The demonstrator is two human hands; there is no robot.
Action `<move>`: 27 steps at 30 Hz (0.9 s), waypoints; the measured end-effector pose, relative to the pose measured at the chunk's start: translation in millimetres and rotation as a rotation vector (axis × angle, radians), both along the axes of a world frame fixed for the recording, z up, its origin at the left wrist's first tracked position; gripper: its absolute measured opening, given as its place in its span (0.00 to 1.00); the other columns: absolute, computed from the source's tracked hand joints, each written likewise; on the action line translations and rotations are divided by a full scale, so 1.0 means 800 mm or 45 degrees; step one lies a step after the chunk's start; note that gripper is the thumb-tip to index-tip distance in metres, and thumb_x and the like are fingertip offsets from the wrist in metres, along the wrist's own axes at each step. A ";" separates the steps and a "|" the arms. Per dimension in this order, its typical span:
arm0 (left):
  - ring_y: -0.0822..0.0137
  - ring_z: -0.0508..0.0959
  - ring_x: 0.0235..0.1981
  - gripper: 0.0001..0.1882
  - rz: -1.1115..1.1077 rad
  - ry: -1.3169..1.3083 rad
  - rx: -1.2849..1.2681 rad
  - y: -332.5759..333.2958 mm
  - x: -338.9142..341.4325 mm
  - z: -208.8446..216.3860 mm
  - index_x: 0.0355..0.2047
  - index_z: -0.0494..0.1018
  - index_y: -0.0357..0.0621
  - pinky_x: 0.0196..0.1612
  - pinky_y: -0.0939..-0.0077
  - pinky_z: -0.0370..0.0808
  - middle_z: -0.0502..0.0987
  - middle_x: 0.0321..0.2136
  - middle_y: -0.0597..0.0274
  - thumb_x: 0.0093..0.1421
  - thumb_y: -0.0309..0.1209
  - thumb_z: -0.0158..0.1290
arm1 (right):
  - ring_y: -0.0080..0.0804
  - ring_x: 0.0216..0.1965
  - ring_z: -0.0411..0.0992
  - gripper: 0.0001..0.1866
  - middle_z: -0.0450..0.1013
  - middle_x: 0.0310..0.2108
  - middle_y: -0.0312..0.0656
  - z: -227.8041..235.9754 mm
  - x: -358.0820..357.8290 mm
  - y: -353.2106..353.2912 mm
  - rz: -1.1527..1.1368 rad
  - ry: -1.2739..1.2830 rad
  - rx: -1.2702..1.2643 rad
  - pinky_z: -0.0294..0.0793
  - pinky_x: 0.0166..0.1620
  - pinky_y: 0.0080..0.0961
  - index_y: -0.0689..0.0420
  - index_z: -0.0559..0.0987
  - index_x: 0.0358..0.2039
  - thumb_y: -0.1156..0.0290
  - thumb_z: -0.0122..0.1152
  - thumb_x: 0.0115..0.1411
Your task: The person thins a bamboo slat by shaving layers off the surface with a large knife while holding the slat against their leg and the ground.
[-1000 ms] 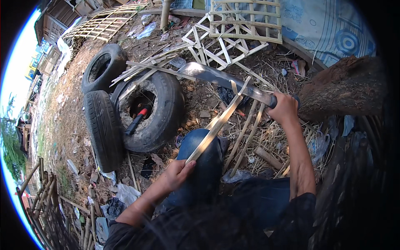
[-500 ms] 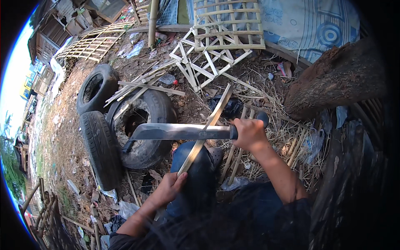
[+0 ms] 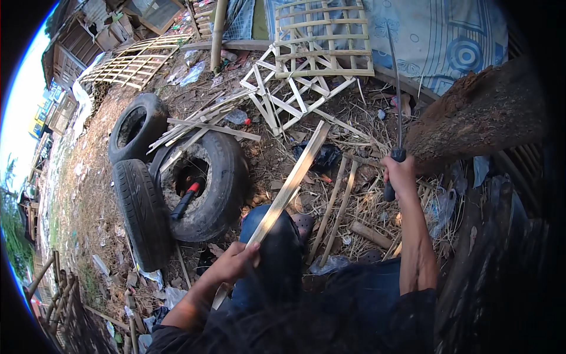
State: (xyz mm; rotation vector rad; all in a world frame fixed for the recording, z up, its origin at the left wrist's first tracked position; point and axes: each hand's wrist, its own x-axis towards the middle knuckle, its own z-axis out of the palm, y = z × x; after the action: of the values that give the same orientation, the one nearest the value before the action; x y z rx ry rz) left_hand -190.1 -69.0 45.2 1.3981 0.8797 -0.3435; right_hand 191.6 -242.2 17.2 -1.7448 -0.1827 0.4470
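My left hand [image 3: 237, 261] is closed around the lower part of a pale bamboo strip [image 3: 289, 189], which slants away to the upper right across my jeans-covered knee [image 3: 274, 248]. To the right, my right hand [image 3: 402, 176] grips the black handle of a machete [image 3: 396, 88]. Its blade points away from me, seen nearly edge-on, and is apart from the strip. The far end of the strip lies over a black plastic bag [image 3: 325, 156] on the ground.
Old tyres [image 3: 221, 200] stand and lie at left; a tool with a black and red handle [image 3: 187, 200] rests in one. Split bamboo strips [image 3: 206, 121] lie on it. Beyond are bamboo lattices [image 3: 323, 44] and a blue patterned sheet [image 3: 436, 35]. A thick trunk [image 3: 477, 112] is at right.
The machete has left the bamboo strip and swung up to the right, its blade turning from crosswise to pointing away. My left hand still holds the strip, shifted slightly.
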 end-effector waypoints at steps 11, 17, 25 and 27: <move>0.80 0.59 0.09 0.28 -0.024 0.054 -0.033 -0.015 0.023 0.022 0.18 0.68 0.44 0.13 0.82 0.54 0.60 0.09 0.75 0.70 0.49 0.39 | 0.47 0.32 0.79 0.14 0.78 0.25 0.49 0.012 -0.145 0.054 1.148 -0.915 -0.831 0.77 0.40 0.40 0.55 0.81 0.30 0.62 0.66 0.43; 0.79 0.61 0.16 0.27 -0.057 -0.006 0.138 -0.014 0.005 0.011 0.18 0.67 0.43 0.20 0.79 0.60 0.62 0.13 0.75 0.70 0.47 0.41 | 0.49 0.33 0.78 0.14 0.78 0.27 0.49 -0.011 -0.090 0.062 0.860 -1.026 -0.853 0.77 0.41 0.39 0.54 0.81 0.30 0.64 0.67 0.42; 0.83 0.60 0.14 0.25 0.138 -0.129 -0.008 -0.013 -0.018 -0.012 0.18 0.65 0.48 0.17 0.83 0.56 0.61 0.13 0.78 0.71 0.47 0.40 | 0.51 0.32 0.78 0.13 0.77 0.25 0.55 -0.059 0.137 -0.112 -0.272 -0.464 -1.115 0.74 0.35 0.42 0.66 0.79 0.25 0.67 0.61 0.47; 0.82 0.60 0.12 0.28 0.092 -0.092 -0.065 -0.001 -0.007 -0.016 0.17 0.65 0.48 0.16 0.84 0.56 0.61 0.11 0.78 0.70 0.50 0.39 | 0.49 0.27 0.77 0.12 0.75 0.20 0.52 -0.021 0.117 -0.108 -0.264 -0.553 -0.866 0.72 0.31 0.40 0.65 0.77 0.23 0.67 0.61 0.47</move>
State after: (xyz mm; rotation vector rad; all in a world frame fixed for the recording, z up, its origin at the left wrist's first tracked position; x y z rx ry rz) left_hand -195.7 -70.0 32.4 1.3200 0.8543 -0.2574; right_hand 284.8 -328.5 0.5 -2.4904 -0.1644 -0.0484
